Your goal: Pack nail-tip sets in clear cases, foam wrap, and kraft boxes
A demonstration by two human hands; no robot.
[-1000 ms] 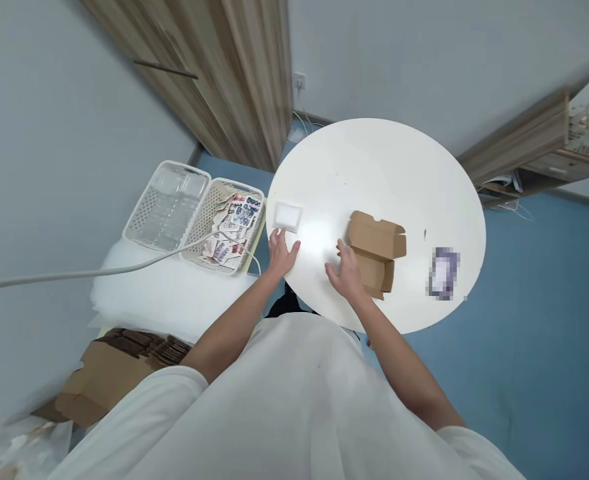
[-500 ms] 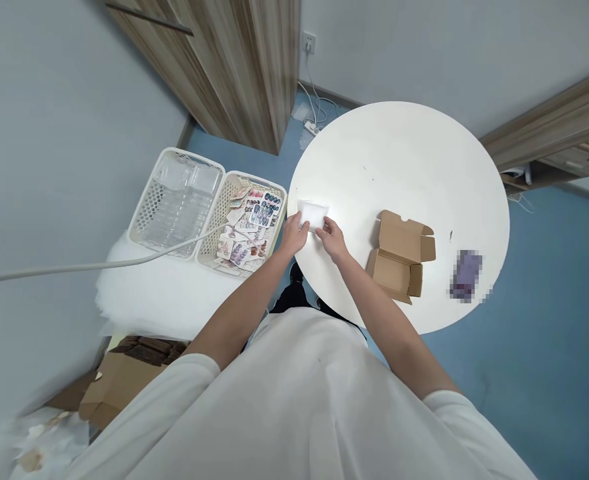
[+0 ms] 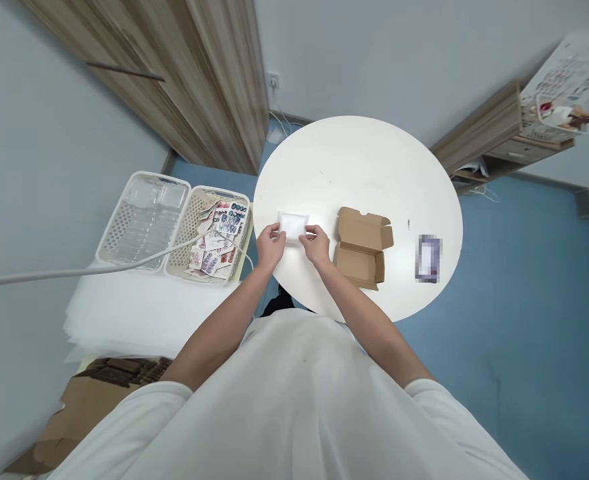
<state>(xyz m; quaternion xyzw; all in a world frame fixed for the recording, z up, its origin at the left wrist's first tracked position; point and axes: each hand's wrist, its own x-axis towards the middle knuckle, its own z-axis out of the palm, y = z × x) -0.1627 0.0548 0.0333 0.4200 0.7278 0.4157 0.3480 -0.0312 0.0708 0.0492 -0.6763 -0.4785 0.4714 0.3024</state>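
Observation:
A small white packet [image 3: 293, 227], wrapped in what looks like thin foam sheet, is held low over the left side of the round white table [image 3: 359, 157]. My left hand [image 3: 271, 245] grips its left end, thumb in front and fingers curled. At the opposite end my right hand [image 3: 317, 244] pinches the right side between thumb and fingers. What lies inside the wrapping is hidden. Just right of my right hand, an open brown cardboard box [image 3: 361, 247] rests on the table with its lid folded back.
A blurred purple item [image 3: 428, 259] lies at the table's right. Left stand two white baskets: one holds clear plastic cases [image 3: 147, 217], the other cards of press-on nails [image 3: 219, 240]. White foam sheets [image 3: 129, 310] and brown cardboard [image 3: 91, 400] lie below. A pale cable [image 3: 124, 264] crosses the baskets.
The view has swung, so table and baskets appear further left. Both hands still hold the white packet, which is now turned more level, with the fingers shifted along its sides.

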